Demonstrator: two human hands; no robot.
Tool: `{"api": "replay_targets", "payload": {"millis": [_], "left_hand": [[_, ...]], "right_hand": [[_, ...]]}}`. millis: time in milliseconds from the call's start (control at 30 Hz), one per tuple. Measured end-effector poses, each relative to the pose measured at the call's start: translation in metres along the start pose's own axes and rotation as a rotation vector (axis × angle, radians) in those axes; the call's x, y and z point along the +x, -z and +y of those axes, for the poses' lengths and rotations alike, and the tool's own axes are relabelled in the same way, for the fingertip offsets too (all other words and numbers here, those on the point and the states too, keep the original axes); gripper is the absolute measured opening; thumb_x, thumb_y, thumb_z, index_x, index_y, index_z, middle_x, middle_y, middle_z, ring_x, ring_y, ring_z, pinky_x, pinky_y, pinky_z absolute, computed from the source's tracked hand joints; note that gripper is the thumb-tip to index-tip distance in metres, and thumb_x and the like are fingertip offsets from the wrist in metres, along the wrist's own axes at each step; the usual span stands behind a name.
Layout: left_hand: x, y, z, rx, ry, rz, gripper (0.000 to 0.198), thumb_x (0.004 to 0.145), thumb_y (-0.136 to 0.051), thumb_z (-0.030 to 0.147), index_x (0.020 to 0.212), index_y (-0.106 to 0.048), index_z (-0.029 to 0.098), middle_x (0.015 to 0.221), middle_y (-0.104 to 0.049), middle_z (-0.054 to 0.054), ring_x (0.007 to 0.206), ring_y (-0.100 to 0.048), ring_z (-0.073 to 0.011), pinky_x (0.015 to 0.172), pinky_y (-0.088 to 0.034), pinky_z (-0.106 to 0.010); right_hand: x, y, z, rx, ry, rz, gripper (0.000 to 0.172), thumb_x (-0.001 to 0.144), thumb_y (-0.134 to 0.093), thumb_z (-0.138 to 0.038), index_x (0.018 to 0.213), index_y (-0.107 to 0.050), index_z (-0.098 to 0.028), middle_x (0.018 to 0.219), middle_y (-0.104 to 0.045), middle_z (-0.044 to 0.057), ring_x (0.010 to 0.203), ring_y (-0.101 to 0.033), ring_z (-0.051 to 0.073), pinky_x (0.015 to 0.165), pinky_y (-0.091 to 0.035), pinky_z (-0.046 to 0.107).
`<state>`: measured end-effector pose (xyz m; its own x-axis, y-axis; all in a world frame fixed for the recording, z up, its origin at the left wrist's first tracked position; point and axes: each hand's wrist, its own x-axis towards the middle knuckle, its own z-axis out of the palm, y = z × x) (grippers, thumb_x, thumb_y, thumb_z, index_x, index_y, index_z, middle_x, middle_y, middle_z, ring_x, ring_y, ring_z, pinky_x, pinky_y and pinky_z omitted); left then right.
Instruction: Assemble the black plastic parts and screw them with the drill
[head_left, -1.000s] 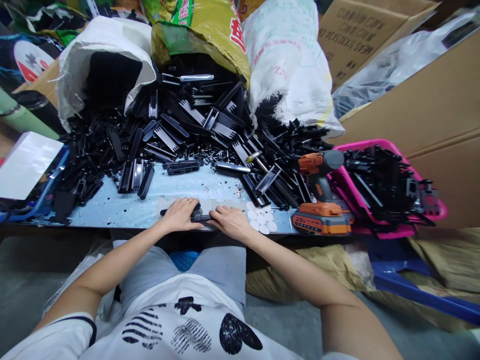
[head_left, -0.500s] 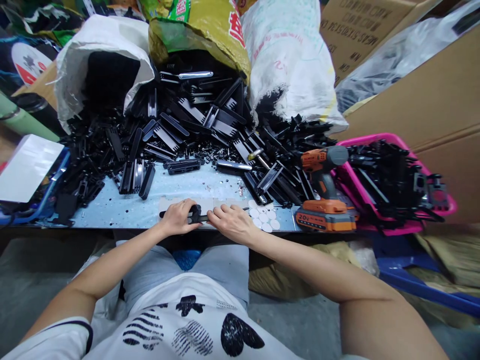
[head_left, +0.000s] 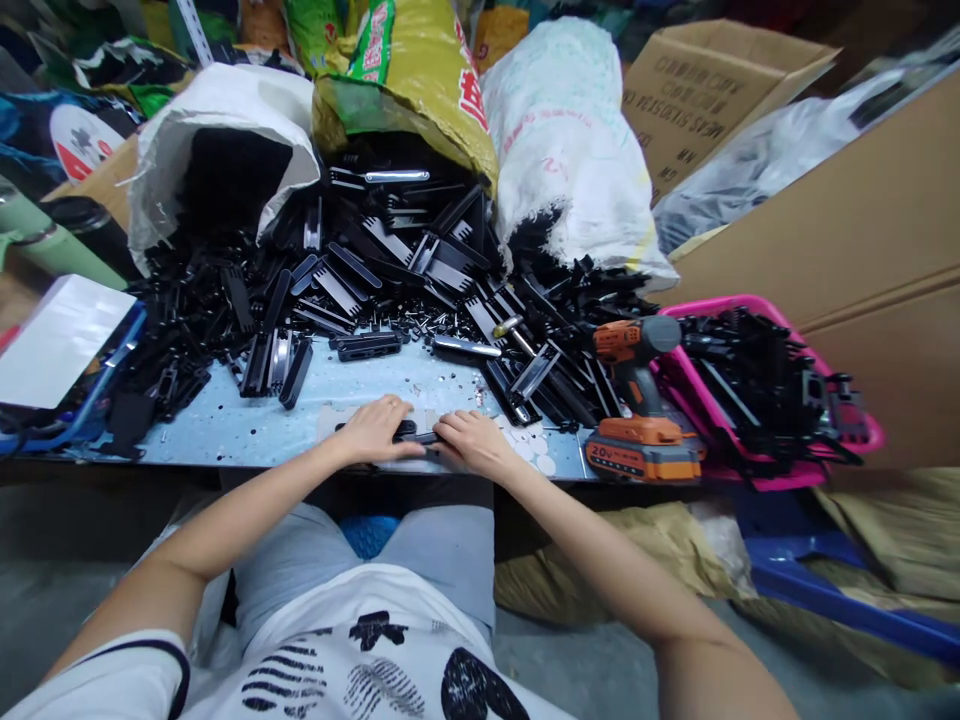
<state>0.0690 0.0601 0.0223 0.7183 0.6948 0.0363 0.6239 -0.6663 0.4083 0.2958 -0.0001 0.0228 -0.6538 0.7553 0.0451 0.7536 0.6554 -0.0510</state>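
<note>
At the front edge of the light-blue work surface [head_left: 225, 425], my left hand [head_left: 375, 430] is closed over a slim black plastic part [head_left: 407, 428], much of it covered by the fingers. My right hand [head_left: 474, 441] grips the right end of the same part, a dark bar [head_left: 429, 438] showing between both hands. White round discs [head_left: 541, 450] lie just right of my right hand. Behind the hands a black clamp-like piece [head_left: 367, 345] and a long shiny black piece [head_left: 466, 348] rest on the surface.
Heaped black plastic parts [head_left: 345, 285] and small screws spill from a white sack [head_left: 225, 95], a yellow bag [head_left: 420, 90] and another white sack [head_left: 562, 130]. An orange cordless drill [head_left: 641, 400] stands at right, beside a pink basket [head_left: 874, 435] of black parts. A blue tray [head_left: 112, 370] sits left.
The view has tilted and shifted slightly. My left hand has flattened over the black part and come nearer my right hand, which still grips its end.
</note>
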Motion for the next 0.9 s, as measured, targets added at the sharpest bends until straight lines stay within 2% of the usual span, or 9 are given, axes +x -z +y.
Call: {"api": "replay_targets", "payload": {"millis": [67, 133, 233, 333, 467, 567, 667, 800, 900], "left_hand": [[0.038, 0.012, -0.018, 0.033, 0.164, 0.129, 0.041, 0.09, -0.044, 0.045, 0.116, -0.052, 0.014, 0.112, -0.06, -0.013, 0.108, -0.055, -0.0258, 0.089, -0.045, -0.037], [0.079, 0.025, -0.042, 0.117, 0.474, 0.249, 0.031, 0.094, -0.037, 0.029, 0.108, -0.057, 0.01, 0.108, -0.061, -0.017, 0.109, -0.054, -0.0272, 0.089, -0.044, -0.037], [0.129, 0.037, -0.076, 0.15, 0.767, 0.199, 0.024, 0.087, -0.047, 0.013, 0.106, -0.059, 0.004, 0.105, -0.063, -0.022, 0.108, -0.056, -0.0298, 0.087, -0.046, -0.038], [0.152, 0.034, -0.093, 0.136, 0.822, 0.191, 0.028, 0.083, -0.049, 0.006, 0.109, -0.057, -0.001, 0.1, -0.064, -0.025, 0.102, -0.061, -0.0301, 0.084, -0.048, -0.039], [0.155, 0.028, -0.098, 0.132, 0.795, 0.194, 0.023, 0.081, -0.049, 0.003, 0.1, -0.063, 0.001, 0.097, -0.066, -0.023, 0.098, -0.063, -0.0292, 0.083, -0.049, -0.036], [0.144, 0.036, -0.1, 0.142, 0.755, 0.205, 0.023, 0.081, -0.049, 0.004, 0.098, -0.064, 0.005, 0.096, -0.067, -0.02, 0.097, -0.063, -0.0274, 0.084, -0.048, -0.034], [0.111, 0.048, -0.098, 0.129, 0.67, 0.336, 0.028, 0.082, -0.048, 0.009, 0.106, -0.061, 0.008, 0.101, -0.066, -0.017, 0.099, -0.062, -0.0252, 0.087, -0.047, -0.034], [0.028, 0.035, -0.078, -0.127, 0.379, 0.682, 0.031, 0.08, -0.054, 0.014, 0.111, -0.06, 0.013, 0.105, -0.065, -0.01, 0.09, -0.064, -0.0183, 0.085, -0.05, -0.029], [-0.037, 0.007, -0.053, -0.384, 0.311, 0.702, 0.027, 0.082, -0.056, 0.021, 0.107, -0.062, 0.015, 0.091, -0.068, -0.005, 0.07, -0.066, -0.0134, 0.069, -0.055, -0.024]], "right_hand": [[-0.009, -0.015, 0.005, 0.039, -0.039, 0.03, 0.038, 0.096, -0.035, -0.045, 0.099, -0.06, -0.016, 0.093, -0.061, 0.009, 0.085, -0.053, 0.019, 0.072, -0.033, 0.03], [-0.018, -0.026, 0.002, 0.084, -0.058, 0.05, 0.037, 0.096, -0.037, -0.045, 0.101, -0.06, -0.016, 0.094, -0.062, 0.009, 0.086, -0.053, 0.019, 0.074, -0.036, 0.03], [-0.022, -0.027, -0.004, 0.141, -0.099, 0.075, 0.036, 0.094, -0.04, -0.045, 0.107, -0.059, -0.017, 0.097, -0.063, 0.009, 0.089, -0.054, 0.02, 0.076, -0.039, 0.031], [-0.001, -0.016, 0.009, 0.139, -0.18, 0.117, 0.035, 0.094, -0.04, -0.043, 0.113, -0.057, -0.018, 0.102, -0.063, 0.01, 0.093, -0.054, 0.021, 0.079, -0.041, 0.033], [0.067, 0.002, 0.065, 0.023, -0.504, 0.192, 0.03, 0.095, -0.039, -0.034, 0.113, -0.057, -0.017, 0.107, -0.061, 0.012, 0.099, -0.053, 0.024, 0.08, -0.043, 0.033], [0.121, 0.008, 0.111, 0.013, -0.83, 0.094, 0.027, 0.092, -0.041, -0.023, 0.112, -0.057, -0.013, 0.106, -0.062, 0.015, 0.1, -0.055, 0.026, 0.078, -0.044, 0.034], [0.15, 0.009, 0.136, 0.066, -0.957, -0.018, 0.025, 0.088, -0.045, -0.015, 0.108, -0.058, -0.009, 0.102, -0.063, 0.018, 0.094, -0.059, 0.025, 0.078, -0.045, 0.034], [0.137, 0.007, 0.136, 0.102, -0.901, 0.162, 0.022, 0.084, -0.051, -0.018, 0.102, -0.062, -0.012, 0.106, -0.062, 0.016, 0.093, -0.059, 0.024, 0.082, -0.046, 0.035], [0.109, 0.008, 0.115, 0.24, -0.685, 0.351, 0.021, 0.082, -0.055, -0.022, 0.098, -0.065, -0.014, 0.103, -0.063, 0.012, 0.088, -0.06, 0.021, 0.082, -0.047, 0.035]]}}
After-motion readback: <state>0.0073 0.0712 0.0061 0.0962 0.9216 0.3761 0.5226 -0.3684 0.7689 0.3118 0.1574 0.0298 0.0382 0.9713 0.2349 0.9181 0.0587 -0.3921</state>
